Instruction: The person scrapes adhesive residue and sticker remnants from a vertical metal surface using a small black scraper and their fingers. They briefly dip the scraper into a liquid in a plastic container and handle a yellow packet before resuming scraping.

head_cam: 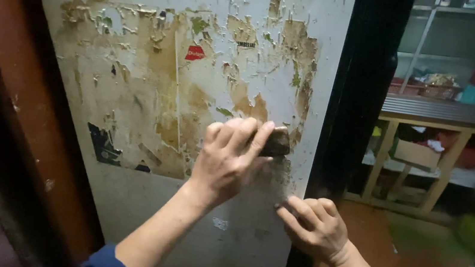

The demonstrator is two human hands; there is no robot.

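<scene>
1. At far left of the frame: a reddish-brown door frame (39,127), slanting from upper left down toward lower centre.
2. Filling the middle: a white door (139,200), covered with peeling paper scraps, brown glue stains, a small red sticker (195,53) and a dark blue scrap (102,144) at lower left.
3. Just right of centre: left hand (229,153), fingers curled and clamped on a dark scraper (275,142); blue sleeve (106,265) at the bottom edge.
4. Scraper pressed flat to the door, long axis roughly horizontal, free end pointing right toward the door's edge; handle hidden under the fingers.
5. Lower right of centre: right hand (314,224), loosely curled, fingertips touching the door edge; whether holding anything, cannot tell.
6. At far right: wooden shelves (448,135) with boxes, blurred.
</scene>
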